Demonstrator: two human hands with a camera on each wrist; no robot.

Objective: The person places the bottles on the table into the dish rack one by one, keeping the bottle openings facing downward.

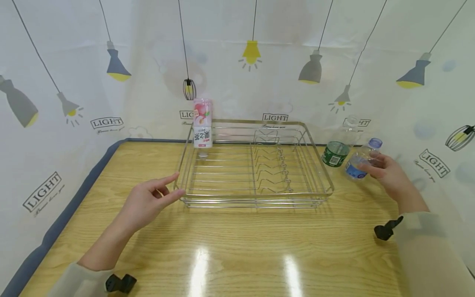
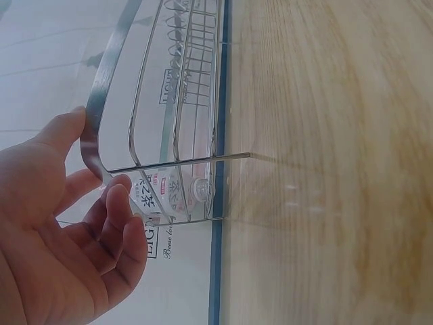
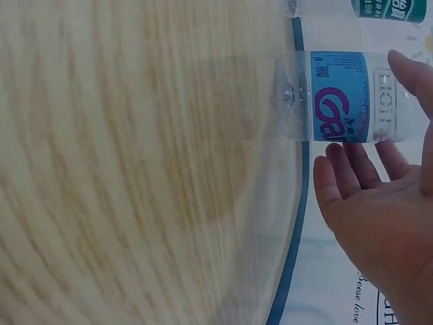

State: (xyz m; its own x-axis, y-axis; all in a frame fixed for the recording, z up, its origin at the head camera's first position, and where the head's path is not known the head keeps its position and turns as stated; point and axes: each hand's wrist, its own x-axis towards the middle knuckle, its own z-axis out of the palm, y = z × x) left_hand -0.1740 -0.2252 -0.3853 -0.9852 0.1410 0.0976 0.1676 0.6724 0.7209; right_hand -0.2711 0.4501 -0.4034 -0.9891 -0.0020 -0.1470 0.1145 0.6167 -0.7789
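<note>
A silver wire dish rack (image 1: 256, 196) stands on the wooden table. At its front left corner my left hand (image 1: 146, 202) touches the rim, thumb at the front and index finger along the side, both fairly straight. In the left wrist view the other fingers of that hand (image 2: 74, 244) bend loosely below the rim (image 2: 101, 101). On the right, my right hand (image 1: 389, 177) holds a clear plastic bottle (image 1: 358, 163) with a blue label and purple cap, which stands upright. The right wrist view shows the thumb on one side of this bottle (image 3: 338, 98) and fingers on the other.
A clear bottle with a green label (image 1: 335, 153) stands between the rack and the held bottle. Inside the rack's back left corner, a pink and white tea bottle (image 1: 202, 123) stands cap down. A lamp-patterned cloth (image 1: 230, 82) hangs behind the table (image 1: 237, 235).
</note>
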